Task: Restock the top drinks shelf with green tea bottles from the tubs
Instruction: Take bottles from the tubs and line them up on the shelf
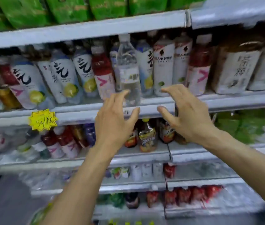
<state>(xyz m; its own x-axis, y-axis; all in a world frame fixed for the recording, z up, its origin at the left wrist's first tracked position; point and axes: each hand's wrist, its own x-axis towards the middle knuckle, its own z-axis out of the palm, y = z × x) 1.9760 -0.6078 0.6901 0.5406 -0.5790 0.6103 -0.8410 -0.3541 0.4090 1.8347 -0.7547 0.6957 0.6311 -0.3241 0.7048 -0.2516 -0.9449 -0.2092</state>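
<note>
Plainly, head view only:
Step in hand: by my reading, both hands are empty and raised before the second shelf (83,111), so a bottle fetch or a straightening of the row is what matters now.
Doing it well: I would judge it best to steady the clear bottle (127,69) that stands between the two hands before adding stock, since the packed row of tall bottles leans and could topple.
Left hand: left hand (113,120) spread wide, fingers straight and apart, fingertips just in front of the clear bottle's lower part; whether they touch it I cannot tell; it holds nothing.
Right hand: right hand (188,117) likewise wide, thumb out toward the left hand, fingers reaching toward the white-labelled bottles (163,65); it grips nothing.
Task's thing: green packs (66,8) sit on the top shelf (96,30) above; whether they are green tea is too blurred to tell.
Tubs: not in view.
Nearby: yellow price tag (42,120) hangs on the shelf edge to the left.
</note>
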